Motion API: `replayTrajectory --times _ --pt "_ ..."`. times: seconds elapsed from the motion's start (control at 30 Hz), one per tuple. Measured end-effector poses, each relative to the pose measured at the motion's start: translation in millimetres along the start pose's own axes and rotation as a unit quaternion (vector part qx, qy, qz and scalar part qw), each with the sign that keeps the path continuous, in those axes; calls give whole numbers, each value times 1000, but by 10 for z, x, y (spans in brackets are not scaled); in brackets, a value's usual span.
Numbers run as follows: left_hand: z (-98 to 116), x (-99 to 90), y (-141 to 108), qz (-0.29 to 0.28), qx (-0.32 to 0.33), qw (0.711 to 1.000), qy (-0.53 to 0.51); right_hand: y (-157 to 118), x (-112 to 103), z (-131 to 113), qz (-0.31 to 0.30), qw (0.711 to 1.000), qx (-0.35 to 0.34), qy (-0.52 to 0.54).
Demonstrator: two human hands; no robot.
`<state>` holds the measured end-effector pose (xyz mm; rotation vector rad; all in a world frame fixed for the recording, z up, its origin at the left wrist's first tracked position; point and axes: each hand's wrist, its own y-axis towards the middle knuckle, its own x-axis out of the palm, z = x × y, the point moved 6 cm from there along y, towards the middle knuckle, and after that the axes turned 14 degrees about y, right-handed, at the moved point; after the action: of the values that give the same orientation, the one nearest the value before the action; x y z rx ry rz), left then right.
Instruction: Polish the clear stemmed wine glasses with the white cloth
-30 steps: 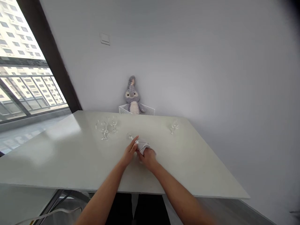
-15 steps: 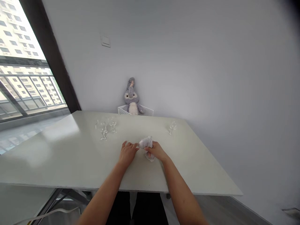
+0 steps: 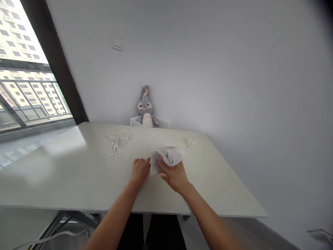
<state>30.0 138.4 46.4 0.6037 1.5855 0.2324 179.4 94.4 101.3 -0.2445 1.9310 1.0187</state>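
While the wall (image 3: 234,69) fills most of the view, the tabletop (image 3: 85,177) spreads out below, pale and glossy, window light reflecting at its left end. Window (image 3: 31,83) on the left, dark frame (image 3: 56,52) slanting along its edge, railing (image 3: 43,92) and building (image 3: 19,38) visible through it. Dark trousers (image 3: 165,232) at bottom centre, under the near edge. White cable (image 3: 62,234) at lower left, below tabletop level. White mesh basket (image 3: 162,123) at the far edge, by the wall; grey plush toy (image 3: 147,107) sits upright in it.

Right hand (image 3: 177,177): over the tabletop near the middle, at the cloth. Fingers half open, spread against the fabric, thumb apart from them; some tips hidden in folds, so how firmly they grip, can't tell. Left hand (image 3: 141,171): just beside the cloth's left edge, knuckles up, fingers curled; inner side hidden, can't tell if they have hold of anything.

Cloth (image 3: 173,156): light grey, above the middle of the tabletop, bunched at the right hand's fingertips, one flap hanging toward the left hand, slightly blurred. Clear stemmed glasses (image 3: 114,139) stand in a cluster left of the hands, overlapping, exact count unclear. Single glass (image 3: 191,140) well apart from them, beyond the cloth on the right, bowl up. Switch (image 3: 117,43), smallest, high on the wall, left of the toy.
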Motion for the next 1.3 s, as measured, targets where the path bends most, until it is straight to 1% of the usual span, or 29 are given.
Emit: replayTrajectory --times 0.03,0.1,0.13,0.2,0.27,0.3,0.33,0.37,0.4,0.43,0.47,0.5,0.57,0.6,0.63,0.67,0.7,0.73,0.8,0.83,0.87,1.0,1.1,1.13,1.17,1.2,1.23,1.27,1.3 --pt "58 1 -1 -1 26 1000 0 5 52 -67 -27 999 -10 -25" --pt "178 -14 -11 9 82 997 0 55 136 -107 -57 996 -9 -63" --pt "228 -31 -20 20 105 994 0 100 163 -81 -65 995 3 -74" --pt "292 -70 -38 46 134 990 -2 217 191 53 -79 993 50 -68" --pt "299 -108 -50 71 136 988 -11 333 201 267 -99 987 122 -18" --pt "289 -123 -53 81 130 988 -17 377 210 385 -110 980 162 26" --pt "269 -135 -54 90 118 989 -23 406 226 500 -117 969 202 85" --pt "248 -141 -53 95 107 989 -29 418 252 604 -116 950 243 157" --pt "226 -142 -50 96 94 990 -33 414 287 694 -102 923 285 238" --pt "205 -138 -47 92 81 992 -34 397 334 762 -73 886 323 325" --pt "183 -133 -43 87 66 993 -35 373 395 802 -33 840 352 412" --pt "157 -128 -39 83 47 995 -36 344 466 815 17 787 372 492" --pt "97 -122 -35 78 0 996 -40 299 641 753 113 681 381 615" --pt "62 -119 -37 79 -27 996 -43 290 736 684 150 637 374 657" --pt "28 -112 -41 79 -53 994 -45 292 827 598 175 605 362 687" --pt "-5 -104 -47 80 -79 993 -44 304 907 501 192 589 345 705" --pt "-33 -93 -53 79 -100 991 -42 325 973 401 199 588 325 714" --pt "-53 -81 -58 77 -116 989 -41 349 1025 306 197 599 304 714" --pt "-57 -63 -62 71 -126 988 -48 381 1096 168 185 638 277 694" --pt "-40 -62 -60 70 -120 989 -55 385 1120 136 181 654 273 682" --pt "-13 -68 -56 70 -110 990 -62 381 1137 128 178 665 273 672" --pt "93 -140 -45 84 -88 988 -92 329 1109 266 190 674 279 657" --pt "98 -147 -24 85 -87 977 -175 253 1017 439 210 686 324 616" --pt "66 -133 -14 86 -98 966 -222 231 986 475 211 686 338 609" --pt "18 -109 -5 85 -117 949 -282 221 965 487 201 682 345 613" --pt "-36 -71 4 78 -139 922 -352 222 957 474 179 674 344 629" --pt "-83 -22 13 62 -160 886 -431 231 964 438 144 660 339 655" --pt "-116 34 19 36 -178 840 -511 239 984 383 100 641 333 684" --pt "-126 88 24 2 -190 788 -585 241 1012 321 53 622 330 708"
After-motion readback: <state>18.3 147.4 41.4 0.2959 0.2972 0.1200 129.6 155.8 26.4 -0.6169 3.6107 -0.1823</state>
